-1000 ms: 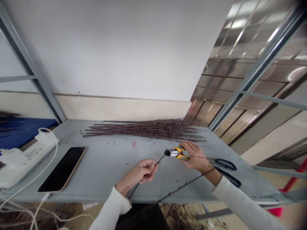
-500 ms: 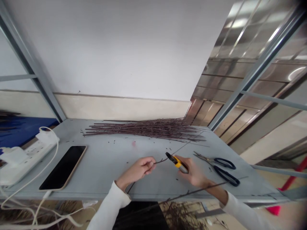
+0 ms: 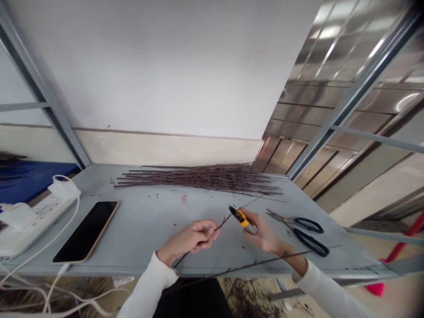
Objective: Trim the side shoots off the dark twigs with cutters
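My left hand pinches a thin dark twig over the front part of the grey shelf. The twig runs up to the right, past the jaws of the pruning shears. My right hand is closed around the yellow-and-grey handle of these shears; their black jaws lie against or very near the twig, and I cannot tell whether they touch it. A second, longer twig slants along the shelf's front edge, passing by my right wrist. Behind my hands lies a bundle of dark twigs.
Black-handled scissors lie to the right of my right hand. At the left are a phone with a charging cable and a white power strip. Grey shelf posts rise at both sides. Cut twigs lie below the shelf.
My left hand has turned slightly and shifted a little right with the twig. The shears in my right hand have moved slightly up along it. The longer twig has dropped a little at its left end.
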Action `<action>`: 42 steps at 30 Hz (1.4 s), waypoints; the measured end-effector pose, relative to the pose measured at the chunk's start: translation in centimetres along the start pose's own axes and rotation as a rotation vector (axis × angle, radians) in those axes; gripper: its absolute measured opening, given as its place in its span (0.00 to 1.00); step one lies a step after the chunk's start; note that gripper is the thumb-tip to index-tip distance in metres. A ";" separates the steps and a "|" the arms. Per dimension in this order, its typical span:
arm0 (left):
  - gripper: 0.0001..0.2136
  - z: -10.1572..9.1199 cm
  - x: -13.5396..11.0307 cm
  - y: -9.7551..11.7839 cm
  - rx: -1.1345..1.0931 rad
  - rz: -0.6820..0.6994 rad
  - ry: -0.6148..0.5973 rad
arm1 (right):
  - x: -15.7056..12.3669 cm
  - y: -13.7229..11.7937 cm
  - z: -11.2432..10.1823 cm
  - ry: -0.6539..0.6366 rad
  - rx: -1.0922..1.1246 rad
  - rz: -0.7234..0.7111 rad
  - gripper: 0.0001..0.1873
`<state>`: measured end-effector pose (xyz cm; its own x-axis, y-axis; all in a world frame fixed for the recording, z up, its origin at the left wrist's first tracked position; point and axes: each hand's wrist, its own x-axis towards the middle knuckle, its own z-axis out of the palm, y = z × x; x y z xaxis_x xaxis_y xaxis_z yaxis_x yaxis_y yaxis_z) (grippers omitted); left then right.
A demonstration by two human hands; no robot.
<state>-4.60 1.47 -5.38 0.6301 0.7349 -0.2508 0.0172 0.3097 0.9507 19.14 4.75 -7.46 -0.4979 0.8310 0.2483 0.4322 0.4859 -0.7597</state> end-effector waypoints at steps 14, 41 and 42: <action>0.10 -2.3 0.7 -1.2 -0.271 -0.143 -0.193 | 1.7 2.5 -3.2 0.338 -0.759 -0.435 0.07; 0.14 -2.7 -0.1 -0.3 -0.096 -0.077 -0.029 | -0.5 -1.5 1.3 -0.640 0.875 0.415 0.08; 0.14 -2.6 -0.2 -0.4 -0.099 -0.078 -0.037 | -0.4 -1.5 1.3 -0.512 0.748 0.358 0.08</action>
<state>-6.74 2.82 -6.17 0.6578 0.6845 -0.3143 -0.0084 0.4239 0.9057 17.72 3.36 -7.17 -0.7729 0.5919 -0.2287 0.1203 -0.2172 -0.9687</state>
